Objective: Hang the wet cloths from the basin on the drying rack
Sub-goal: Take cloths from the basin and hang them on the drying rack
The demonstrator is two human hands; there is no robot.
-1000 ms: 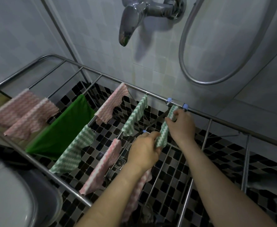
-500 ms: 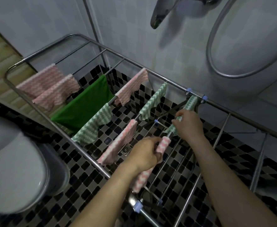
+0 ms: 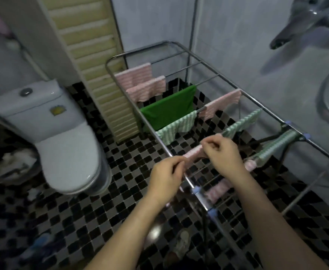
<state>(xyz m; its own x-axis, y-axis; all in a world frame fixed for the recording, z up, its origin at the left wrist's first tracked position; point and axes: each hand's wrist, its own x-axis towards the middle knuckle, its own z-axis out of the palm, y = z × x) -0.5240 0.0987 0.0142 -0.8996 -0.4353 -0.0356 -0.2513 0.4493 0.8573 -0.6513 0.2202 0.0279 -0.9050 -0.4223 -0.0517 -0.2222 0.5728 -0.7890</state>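
**Pink cloth gripped at the rack's near rail**

1. Left hand point(image 3: 165, 177): bare, fingers curled closed, pinching the near end of a pink ribbed cloth point(image 3: 193, 152) at the front rail of the drying rack point(image 3: 196, 189).
2. Right hand point(image 3: 225, 152): bare, fingers bent, clamping the same cloth just beyond the left hand. The fabric is bunched into a narrow band between the two grips.
3. Drying rack: thin round metal tubing, glossy, with pale blue plastic joints point(image 3: 195, 190) on the near rail. The cross-bars run away from the viewer.
4. Cloths on the bars, near to far:
   - a second pink cloth point(image 3: 217, 189) below the right wrist, blurred;
   - a green-and-white wavy-striped cloth point(image 3: 276, 146) draped to the right;
   - another striped cloth point(image 3: 241, 123) beyond it;
   - a striped cloth point(image 3: 176, 126) at the left rail;
   - a plain smooth green cloth point(image 3: 168, 110), hanging flat;
   - three pink ribbed cloths point(image 3: 146, 88) at the far end.
5. Floor point(image 3: 82, 211): small square mosaic tiles, black and grey, glossy.
6. Toilet point(image 3: 62, 145): white glazed ceramic, rounded lid, standing left of the rack.
7. Faucet point(image 3: 303, 22): polished metal, upper right, on a pale tiled wall.
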